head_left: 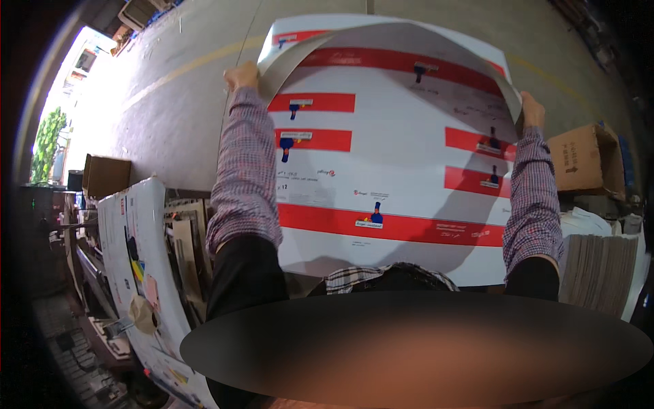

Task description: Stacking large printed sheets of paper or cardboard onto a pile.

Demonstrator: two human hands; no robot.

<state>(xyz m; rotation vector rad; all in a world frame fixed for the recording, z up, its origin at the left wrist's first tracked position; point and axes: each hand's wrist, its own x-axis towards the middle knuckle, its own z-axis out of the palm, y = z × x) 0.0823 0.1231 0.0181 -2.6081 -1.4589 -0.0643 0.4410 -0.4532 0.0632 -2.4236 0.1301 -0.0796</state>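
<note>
Large white printed sheets with red bands and small blue figures spread out in front of me. The far part of the top sheet is lifted and bowed in an arch between my hands. My left hand is closed round its left edge, and my right hand grips the right edge. Another printed sheet lies beneath, its red-banded corner showing beyond the arch. Both arms reach forward in checked sleeves. The near edge of the sheets lies close to my body.
An open cardboard box stands at the right, above a stack of flat grey-brown sheets. At the left is a white-topped table holding a tape roll. A smaller brown box sits behind it. Concrete floor lies beyond.
</note>
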